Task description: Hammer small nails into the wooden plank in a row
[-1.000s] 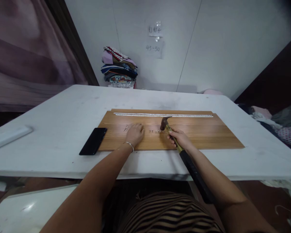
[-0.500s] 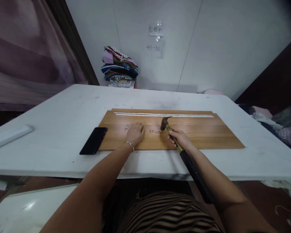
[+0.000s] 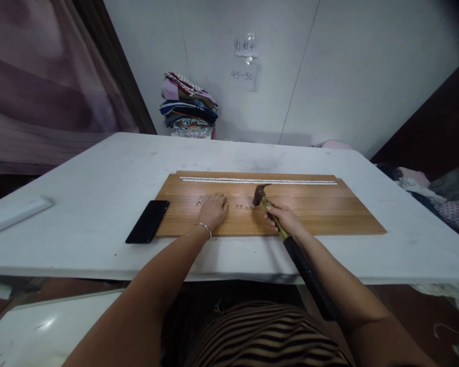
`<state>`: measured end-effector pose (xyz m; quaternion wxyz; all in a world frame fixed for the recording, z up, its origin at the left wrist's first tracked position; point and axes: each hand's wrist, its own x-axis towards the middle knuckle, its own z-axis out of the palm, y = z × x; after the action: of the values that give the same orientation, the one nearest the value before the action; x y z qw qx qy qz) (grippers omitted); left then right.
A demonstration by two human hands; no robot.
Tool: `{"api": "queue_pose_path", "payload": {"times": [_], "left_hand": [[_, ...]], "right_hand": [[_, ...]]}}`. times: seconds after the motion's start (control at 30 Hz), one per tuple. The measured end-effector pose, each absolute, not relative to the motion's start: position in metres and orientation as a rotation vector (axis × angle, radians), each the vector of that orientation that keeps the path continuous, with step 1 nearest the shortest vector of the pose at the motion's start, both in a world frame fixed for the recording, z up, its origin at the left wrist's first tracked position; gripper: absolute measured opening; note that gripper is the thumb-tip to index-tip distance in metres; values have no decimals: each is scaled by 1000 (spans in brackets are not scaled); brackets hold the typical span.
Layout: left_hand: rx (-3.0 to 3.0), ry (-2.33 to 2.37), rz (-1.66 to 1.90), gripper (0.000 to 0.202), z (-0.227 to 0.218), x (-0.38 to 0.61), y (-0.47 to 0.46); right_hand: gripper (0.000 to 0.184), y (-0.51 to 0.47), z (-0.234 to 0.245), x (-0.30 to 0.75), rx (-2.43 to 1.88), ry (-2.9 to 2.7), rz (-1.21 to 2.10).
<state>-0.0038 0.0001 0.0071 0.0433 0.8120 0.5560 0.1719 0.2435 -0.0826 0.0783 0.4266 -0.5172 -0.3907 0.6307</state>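
Note:
A wooden board [image 3: 321, 209] lies flat across the table in front of me. My left hand [image 3: 214, 210] rests palm down on its left half, fingers stretched out and nothing visibly held. Just left of those fingers are loose nails [image 3: 199, 201]. To the right of the same hand, a short row of small nails [image 3: 241, 207] sticks up from the wood. My right hand [image 3: 285, 219] grips a claw hammer [image 3: 259, 194] high on its yellow shaft, near the head. The hammer's head is at the right end of the nail row, and its black grip trails back along my right forearm.
A black phone [image 3: 148, 221] overlaps the board's left edge. Two white strips [image 3: 313, 182] run along the board's far side. The white table [image 3: 87, 199] carries a white object [image 3: 15, 214] at far left; folded clothes [image 3: 189, 107] are stacked against the wall.

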Motion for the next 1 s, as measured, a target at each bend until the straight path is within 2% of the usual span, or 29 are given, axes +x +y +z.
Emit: {"api": "queue_pose_path", "payload": {"times": [0.8, 1.0], "left_hand": [[2472, 1713, 537, 22, 6, -4, 0], [2464, 1705, 527, 21, 7, -3, 0]], "right_hand": [[31, -82, 76, 244, -1301, -980, 1576], [36, -82, 75, 244, -1292, -979, 1589]]}}
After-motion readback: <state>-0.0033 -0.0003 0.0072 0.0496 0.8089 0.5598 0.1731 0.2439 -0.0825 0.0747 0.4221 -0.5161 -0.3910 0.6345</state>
